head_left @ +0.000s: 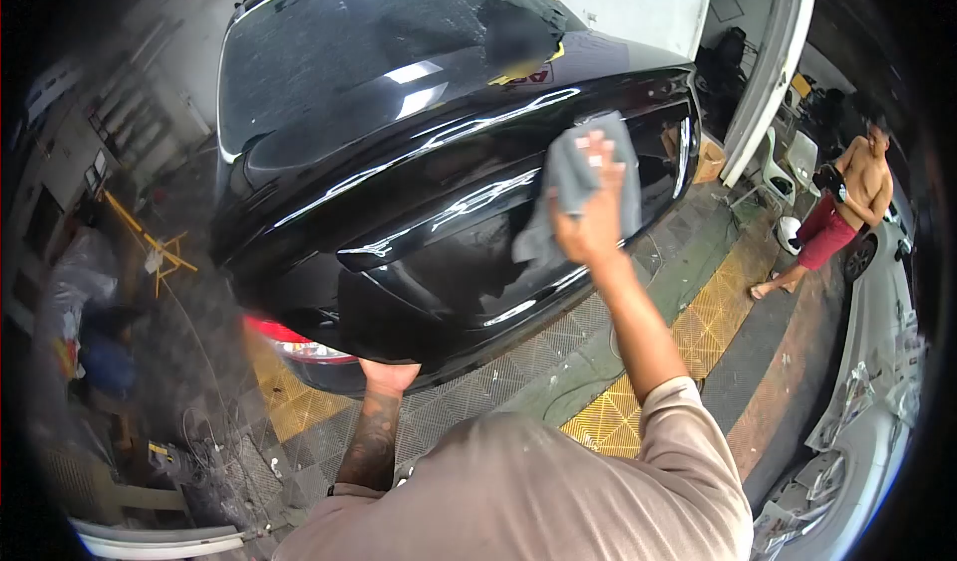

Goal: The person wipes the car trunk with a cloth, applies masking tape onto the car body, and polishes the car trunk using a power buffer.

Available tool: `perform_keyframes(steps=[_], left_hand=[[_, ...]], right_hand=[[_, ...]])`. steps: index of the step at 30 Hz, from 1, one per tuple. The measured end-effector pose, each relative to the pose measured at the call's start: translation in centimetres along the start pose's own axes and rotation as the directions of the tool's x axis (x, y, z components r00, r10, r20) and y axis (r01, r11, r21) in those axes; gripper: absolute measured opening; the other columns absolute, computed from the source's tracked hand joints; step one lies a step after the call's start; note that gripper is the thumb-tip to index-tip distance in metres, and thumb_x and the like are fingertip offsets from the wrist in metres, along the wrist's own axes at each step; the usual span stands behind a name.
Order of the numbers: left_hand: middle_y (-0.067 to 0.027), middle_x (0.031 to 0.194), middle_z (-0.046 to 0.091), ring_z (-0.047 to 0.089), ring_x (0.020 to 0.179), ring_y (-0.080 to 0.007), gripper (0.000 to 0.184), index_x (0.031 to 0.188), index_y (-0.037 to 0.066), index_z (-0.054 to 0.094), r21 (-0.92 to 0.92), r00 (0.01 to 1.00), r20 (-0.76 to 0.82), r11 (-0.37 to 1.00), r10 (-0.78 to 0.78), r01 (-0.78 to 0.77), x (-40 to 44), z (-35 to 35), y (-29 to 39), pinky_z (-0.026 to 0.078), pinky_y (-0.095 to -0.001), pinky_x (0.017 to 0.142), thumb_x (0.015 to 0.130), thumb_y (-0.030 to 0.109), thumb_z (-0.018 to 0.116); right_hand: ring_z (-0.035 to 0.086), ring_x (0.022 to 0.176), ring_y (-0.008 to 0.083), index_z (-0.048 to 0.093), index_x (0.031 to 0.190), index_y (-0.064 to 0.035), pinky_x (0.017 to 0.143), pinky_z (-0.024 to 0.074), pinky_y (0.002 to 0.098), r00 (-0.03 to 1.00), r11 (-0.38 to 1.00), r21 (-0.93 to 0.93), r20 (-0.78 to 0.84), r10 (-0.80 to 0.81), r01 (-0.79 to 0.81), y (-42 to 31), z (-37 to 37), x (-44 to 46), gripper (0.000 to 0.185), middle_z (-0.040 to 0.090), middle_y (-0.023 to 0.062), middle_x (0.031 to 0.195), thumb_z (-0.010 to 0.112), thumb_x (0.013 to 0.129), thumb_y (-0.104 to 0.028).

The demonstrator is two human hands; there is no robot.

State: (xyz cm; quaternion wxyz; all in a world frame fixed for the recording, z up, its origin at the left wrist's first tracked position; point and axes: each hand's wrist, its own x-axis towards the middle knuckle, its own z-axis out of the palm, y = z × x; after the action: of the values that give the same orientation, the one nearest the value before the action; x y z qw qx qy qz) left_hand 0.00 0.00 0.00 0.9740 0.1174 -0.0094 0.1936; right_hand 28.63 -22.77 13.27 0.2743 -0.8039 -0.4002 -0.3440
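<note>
Firstly, a black car (429,297) is noted, glossy in finish, with bright streaks of light mirrored along its curved panel; it is stood over patterned floor tiles (720,317) in grey and yellow. A pale car (885,300) is placed at the far right, partly covered with loose sheets. A person in red shorts (827,234) is seen near it, with something dark held in front of the body. Pale chairs (800,154) are set beside that person, and a yellow stand (150,234) is kept at the left. One red-and-clear lamp (289,338) is fitted at the black car's lower left corner. One grey cloth (570,174) is spread against the glossy panel, right of its middle. The right hand (590,212) is laid flat upon the cloth, fingers extended. The left hand (389,373) is placed at the panel's lower edge, just beside the lamp; its fingers are hidden, so neither its opening nor any grip can be told
</note>
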Motion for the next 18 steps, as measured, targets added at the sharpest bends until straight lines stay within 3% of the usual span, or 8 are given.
perform_keyframes(steps=[1, 4, 7, 9, 12, 15, 17, 18], left_hand=[[-0.0075, 0.143, 0.052, 0.043, 0.135, -0.0294, 0.06, 0.137, 0.015, 0.054, 0.0, 0.999, 0.029, 1.0, -0.013, 0.013, 0.1, 0.1, 0.7, 0.023, -0.0513, 0.117, 0.094, 0.057, 0.043], [-0.0074, 0.143, 0.052, 0.043, 0.135, -0.0292, 0.061, 0.137, 0.015, 0.053, -0.162, 1.0, 0.02, 0.987, -0.017, 0.02, -0.8, -1.3, -3.4, 0.025, -0.051, 0.117, 0.095, 0.056, 0.042], [-0.006, 0.141, 0.053, 0.045, 0.133, -0.0289, 0.062, 0.137, 0.014, 0.054, -0.067, 1.0, -0.025, 0.998, -0.004, 0.002, 0.5, -0.6, -1.0, 0.029, -0.049, 0.115, 0.093, 0.058, 0.044], [-0.0062, 0.139, 0.054, 0.047, 0.131, -0.0291, 0.064, 0.135, 0.013, 0.055, 0.066, 0.999, -0.034, 0.998, 0.027, -0.025, 0.1, 1.5, -1.4, 0.031, -0.0478, 0.114, 0.092, 0.059, 0.046], [-0.008, 0.142, 0.051, 0.043, 0.134, -0.0295, 0.061, 0.138, 0.013, 0.052, -0.01, 1.0, -0.022, 1.0, 0.022, -0.022, 0.0, 1.9, -1.2, 0.029, -0.0476, 0.115, 0.095, 0.056, 0.042], [-0.0087, 0.141, 0.053, 0.046, 0.131, -0.0322, 0.06, 0.136, 0.012, 0.054, -0.109, 1.0, -0.003, 0.994, -0.007, 0.007, -0.1, 0.0, -1.1, 0.028, -0.0505, 0.115, 0.095, 0.055, 0.043], [-0.0096, 0.142, 0.052, 0.045, 0.132, -0.033, 0.068, 0.136, 0.012, 0.054, -0.125, 0.99, -0.137, 0.992, -0.036, 0.019, 0.1, -0.1, -1.2, 0.027, -0.052, 0.115, 0.091, 0.061, 0.044], [-0.0099, 0.143, 0.051, 0.044, 0.132, -0.0326, 0.069, 0.137, 0.012, 0.053, -0.161, 1.0, 0.014, 0.987, -0.016, 0.018, 0.4, -0.3, -1.5, 0.027, -0.0519, 0.114, 0.091, 0.062, 0.044]], right_hand=[[0.001, 0.147, 0.0491, 0.017, 0.157, -0.0178, 0.116, 0.0049, 0.0608, 0.998, 0.97, -0.239, 0.015, 0.055, -0.049, 0.5, 0.0, 0.3, 0.079, 0.009, 0.0256, 0.16, 0.054, 0.089, -0.037], [0.0, 0.147, 0.0484, 0.017, 0.153, 0.0027, 0.117, 0.0041, 0.0586, 0.986, 0.977, 0.209, -0.146, 0.077, -0.045, -3.3, 0.5, -0.4, 0.078, 0.008, 0.03, 0.159, 0.049, 0.09, -0.032], [0.003, 0.149, 0.0432, 0.017, 0.153, 0.0036, 0.119, 0.0006, 0.0547, 0.983, 0.941, 0.303, 0.053, -0.175, 0.151, -15.9, 2.9, -1.0, 0.091, 0.01, 0.0261, 0.16, 0.056, 0.08, -0.036], [0.006, 0.149, 0.0406, 0.019, 0.152, 0.0029, 0.12, 0.0032, 0.0518, 0.879, 0.734, 0.642, 0.192, -0.436, 0.223, -21.3, 1.3, -0.9, 0.094, 0.014, 0.0257, 0.159, 0.061, 0.074, -0.027], [0.008, 0.149, 0.0391, 0.022, 0.152, 0.0007, 0.121, 0.0045, 0.0501, 0.771, 0.493, 0.789, 0.04, -0.636, 0.366, -17.7, 2.6, 0.2, 0.093, 0.016, 0.0244, 0.159, 0.062, 0.07, -0.019], [0.01, 0.149, 0.0377, 0.03, 0.151, -0.0057, 0.12, 0.0002, 0.05, 0.955, 0.965, 0.133, 0.17, -0.245, 0.224, -9.3, -1.3, 1.6, 0.081, 0.022, 0.0212, 0.158, 0.056, 0.074, -0.011], [0.004, 0.149, 0.0398, 0.025, 0.152, -0.0033, 0.118, -0.0012, 0.0533, 0.994, 0.987, 0.163, 0.111, -0.022, 0.003, -5.2, 0.6, 1.3, 0.074, 0.015, 0.0235, 0.159, 0.049, 0.084, -0.021], [0.001, 0.15, 0.0409, 0.023, 0.153, -0.002, 0.117, -0.002, 0.055, 0.993, 0.976, 0.19, 0.079, 0.091, -0.104, -3.2, 1.5, 1.2, 0.072, 0.012, 0.0246, 0.16, 0.046, 0.089, -0.026]])
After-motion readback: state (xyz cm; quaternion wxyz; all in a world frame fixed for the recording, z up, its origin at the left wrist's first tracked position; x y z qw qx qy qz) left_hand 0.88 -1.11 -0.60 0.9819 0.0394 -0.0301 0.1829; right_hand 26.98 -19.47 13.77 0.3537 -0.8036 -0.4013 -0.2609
